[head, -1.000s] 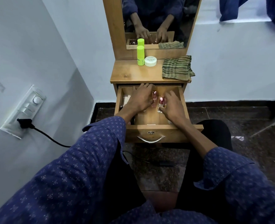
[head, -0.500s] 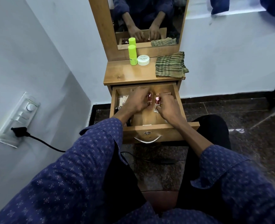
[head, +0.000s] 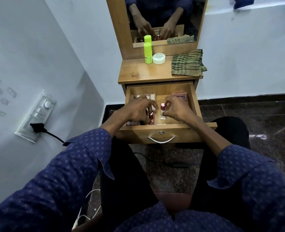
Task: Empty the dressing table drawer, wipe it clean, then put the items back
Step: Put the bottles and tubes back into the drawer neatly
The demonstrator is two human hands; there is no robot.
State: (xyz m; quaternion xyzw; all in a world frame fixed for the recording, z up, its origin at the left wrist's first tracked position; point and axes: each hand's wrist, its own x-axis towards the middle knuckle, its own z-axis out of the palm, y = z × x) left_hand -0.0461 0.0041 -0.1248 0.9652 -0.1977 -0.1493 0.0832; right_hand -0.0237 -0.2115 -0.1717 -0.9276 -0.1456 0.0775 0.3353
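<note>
Both hands nearer the drawer (head: 163,131) front now, left hand (head: 136,111) and right hand (head: 175,109) each pinching a pink-capped bottle; labels unreadable.

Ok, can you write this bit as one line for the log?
stage: emptying drawer | left hand: grips pink bottle | right hand: pinches clear bottle | cloth: on tabletop

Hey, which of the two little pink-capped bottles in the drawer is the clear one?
The clear bottle pinched by the right hand, standing upright mid-drawer. The other bottle, under the left hand, looks reddish.
</note>
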